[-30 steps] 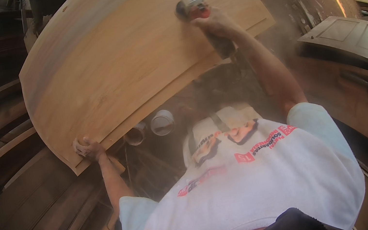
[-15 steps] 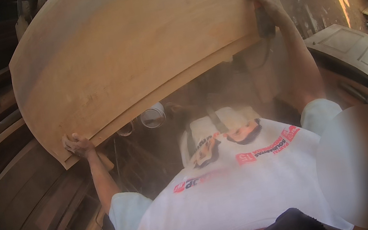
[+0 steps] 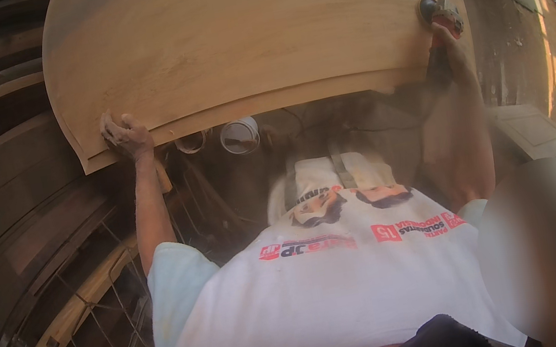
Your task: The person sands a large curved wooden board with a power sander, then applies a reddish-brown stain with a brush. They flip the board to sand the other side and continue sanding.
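Note:
A broad, light-brown wooden panel [image 3: 247, 38] stretches out in front of me, with a stepped strip along its near edge. My left hand [image 3: 127, 134] rests on the panel's near left corner, dusty fingers apart and bent against the surface. At the far right side, my right hand [image 3: 446, 36] is wrapped round the body of an angle grinder [image 3: 445, 14], red and grey with a dark lower end. Its round disc [image 3: 426, 10] lies at the panel's face near the right edge; whether it touches cannot be made out.
Two pale round containers, one a white bucket [image 3: 240, 136], sit below the panel's near edge. Stacked timber [image 3: 11, 176] lines the left, above a wire rack [image 3: 95, 317]. A pale panelled door [image 3: 535, 132] leans at right. Dust hangs in the air.
My view has turned, so the panel now sits more level and higher in the picture. The grinder has come nearer along the panel's right side. My left hand stays at the corner.

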`<state>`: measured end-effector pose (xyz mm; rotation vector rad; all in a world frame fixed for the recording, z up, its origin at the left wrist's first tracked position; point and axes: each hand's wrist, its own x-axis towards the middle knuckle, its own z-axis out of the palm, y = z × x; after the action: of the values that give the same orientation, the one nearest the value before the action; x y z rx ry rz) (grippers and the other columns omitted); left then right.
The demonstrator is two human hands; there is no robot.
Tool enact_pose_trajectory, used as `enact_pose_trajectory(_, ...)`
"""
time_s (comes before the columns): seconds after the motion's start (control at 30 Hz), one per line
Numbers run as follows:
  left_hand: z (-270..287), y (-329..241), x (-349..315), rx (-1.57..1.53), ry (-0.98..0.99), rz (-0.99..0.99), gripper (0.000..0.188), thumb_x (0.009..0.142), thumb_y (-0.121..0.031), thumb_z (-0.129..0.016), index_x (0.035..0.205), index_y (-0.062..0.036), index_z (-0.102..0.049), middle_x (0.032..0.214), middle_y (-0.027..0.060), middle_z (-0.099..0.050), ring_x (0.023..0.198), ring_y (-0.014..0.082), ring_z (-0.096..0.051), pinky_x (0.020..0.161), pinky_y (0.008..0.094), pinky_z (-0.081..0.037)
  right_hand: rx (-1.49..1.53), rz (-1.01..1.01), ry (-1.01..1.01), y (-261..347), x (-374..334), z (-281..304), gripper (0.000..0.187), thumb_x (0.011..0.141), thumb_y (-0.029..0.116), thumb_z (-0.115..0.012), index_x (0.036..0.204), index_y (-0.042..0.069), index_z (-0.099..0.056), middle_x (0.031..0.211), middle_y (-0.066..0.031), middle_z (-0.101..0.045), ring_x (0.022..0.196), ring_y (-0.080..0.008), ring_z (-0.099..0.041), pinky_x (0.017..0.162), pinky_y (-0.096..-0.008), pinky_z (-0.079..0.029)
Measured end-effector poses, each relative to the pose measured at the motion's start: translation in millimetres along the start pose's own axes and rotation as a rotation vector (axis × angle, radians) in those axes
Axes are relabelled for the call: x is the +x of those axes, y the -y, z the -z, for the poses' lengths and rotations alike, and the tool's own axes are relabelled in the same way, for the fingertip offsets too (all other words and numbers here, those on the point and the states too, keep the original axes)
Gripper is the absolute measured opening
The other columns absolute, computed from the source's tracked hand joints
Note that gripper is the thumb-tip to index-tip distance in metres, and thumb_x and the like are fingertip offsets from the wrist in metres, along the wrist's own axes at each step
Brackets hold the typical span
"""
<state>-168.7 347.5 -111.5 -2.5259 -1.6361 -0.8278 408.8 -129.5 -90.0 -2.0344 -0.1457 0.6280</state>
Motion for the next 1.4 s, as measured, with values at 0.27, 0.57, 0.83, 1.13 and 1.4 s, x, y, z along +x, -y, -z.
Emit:
enact_pose_trajectory(0.27, 26.7, -16.0, -8.5, -0.184, -0.061, 0.056, 0.056, 0.101, -0.029, -0.053, 0.143, 0.0062, -0.041, 0.142, 0.0279, -0.046, 0.134, 0.0427, -0.045, 0.114, 0.0526, -0.036, -0.211, 0.070, 0.194, 114.0, -118.1, -180.6, 0.048, 0.082, 0.038, -0.076, 0.108, -0.002, -0.072, 0.092, -0.0091, -0.072, 0.084, -0.0187, -0.067, 0.077, -0.0352, -0.052)
enact_pose_trajectory(0.57, 24.2, 18.4, -14.2, -0.528, -0.254, 0.242, 0.075, 0.105, -0.042, -0.049, 0.153, 0.0077, -0.021, 0.152, 0.0308, -0.027, 0.142, 0.0415, -0.033, 0.116, 0.0532, -0.034, -0.336, 0.248, 0.509, 168.5, -184.6, -367.7, 0.071, 0.075, 0.043, -0.078, 0.119, -0.010, -0.061, 0.103, -0.0257, -0.073, 0.099, -0.0393, -0.072, 0.087, -0.0450, -0.056)
enact_pose_trajectory(0.83, 48.7, 67.7, -59.6, -0.298, 0.043, 0.658, 0.087, 0.104, -0.056, -0.042, 0.153, 0.0124, -0.020, 0.153, 0.0368, -0.031, 0.143, 0.0479, -0.036, 0.115, 0.0511, -0.037, -0.242, 0.182, 0.317, 142.0, -114.8, -270.3, 0.053, 0.081, 0.046, -0.077, 0.111, 0.003, -0.070, 0.089, -0.0084, -0.069, 0.081, -0.0188, -0.066, 0.075, -0.0361, -0.053)
enact_pose_trajectory(1.13, 25.7, 90.3, -66.9, -0.321, 0.388, 0.699, 0.091, 0.106, -0.063, -0.015, 0.135, 0.0148, -0.053, 0.136, 0.0415, -0.053, 0.131, 0.0561, -0.049, 0.105, 0.0584, -0.045, 0.029, -0.030, 0.018, 61.8, -14.7, -104.6, 0.053, 0.085, 0.045, -0.077, 0.118, 0.005, -0.066, 0.092, -0.0059, -0.066, 0.074, -0.0160, -0.065, 0.065, -0.0321, -0.053)
enact_pose_trajectory(1.4, 32.3, 84.3, -67.2, -0.389, 0.337, 0.703, 0.087, 0.108, -0.060, -0.021, 0.126, 0.0174, -0.057, 0.120, 0.0403, -0.063, 0.112, 0.0496, -0.063, 0.096, 0.0511, -0.049, -0.201, 0.111, 0.162, 143.3, -109.7, -244.2, 0.053, 0.082, 0.044, -0.076, 0.105, -0.003, -0.072, 0.090, -0.0115, -0.071, 0.082, -0.0219, -0.069, 0.074, -0.0373, -0.054)
